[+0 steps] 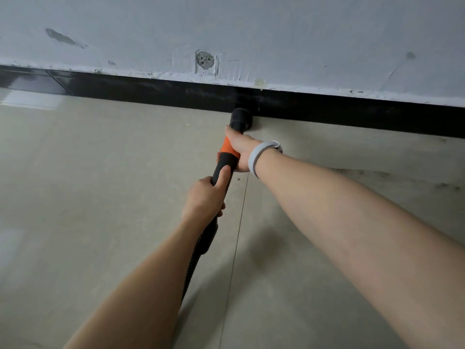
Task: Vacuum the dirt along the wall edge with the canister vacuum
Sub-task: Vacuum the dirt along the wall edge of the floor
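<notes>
Right now my right hand (240, 152) and left hand (205, 197) both grip the vacuum wand (227, 157), its black nozzle (241, 119) touching the black baseboard (151, 90).

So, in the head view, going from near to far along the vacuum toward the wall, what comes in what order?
Ribbed hose → left hand → right hand on the orange band → black nozzle → black baseboard → grey wall.

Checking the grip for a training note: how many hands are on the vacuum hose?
2. The right hand grips the hose near the nozzle at the baseboard; the left hand grips it just behind, closer to the person.
</notes>
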A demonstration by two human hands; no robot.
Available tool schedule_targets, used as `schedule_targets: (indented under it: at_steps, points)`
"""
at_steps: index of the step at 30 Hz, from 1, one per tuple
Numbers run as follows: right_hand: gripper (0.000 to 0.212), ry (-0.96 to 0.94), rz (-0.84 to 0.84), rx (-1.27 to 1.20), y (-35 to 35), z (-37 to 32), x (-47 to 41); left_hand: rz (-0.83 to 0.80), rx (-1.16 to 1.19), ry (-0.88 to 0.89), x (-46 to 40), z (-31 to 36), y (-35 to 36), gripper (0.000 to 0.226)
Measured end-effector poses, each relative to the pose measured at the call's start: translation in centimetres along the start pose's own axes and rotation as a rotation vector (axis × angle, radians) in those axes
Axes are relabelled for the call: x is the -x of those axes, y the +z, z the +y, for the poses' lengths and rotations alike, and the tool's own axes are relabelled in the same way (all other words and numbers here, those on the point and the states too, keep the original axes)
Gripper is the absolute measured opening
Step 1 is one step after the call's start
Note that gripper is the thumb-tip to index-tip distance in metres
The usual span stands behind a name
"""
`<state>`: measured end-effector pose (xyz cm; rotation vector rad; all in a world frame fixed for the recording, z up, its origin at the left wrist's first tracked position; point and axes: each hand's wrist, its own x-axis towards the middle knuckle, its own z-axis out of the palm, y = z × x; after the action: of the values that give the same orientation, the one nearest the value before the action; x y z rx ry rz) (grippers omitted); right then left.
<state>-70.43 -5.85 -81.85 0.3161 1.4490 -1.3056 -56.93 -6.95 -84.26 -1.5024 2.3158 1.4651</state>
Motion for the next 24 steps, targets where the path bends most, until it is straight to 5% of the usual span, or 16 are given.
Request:
schedule_targets:
  at_steps: [10, 18, 24]
  points:
    - [0.04, -0.023, 0.139, -0.041, -5.9, 4.2, 2.3, -0.17, -0.044, 0.083, 4.7, -1.0, 4.3, 0.051]
    - [0.034, 0.009, -0.001, -0.057, -2.7, 11.4, 5.1, -0.089, -0.015, -0.014, 11.8, -6.3, 2.3, 0.051]
    - [0.033, -0.083, 0.06, -0.096, -0.6, 16.1, 8.0, -0.071, -0.031, -0.021, 15.1, -10.0, 0.4, 0.048]
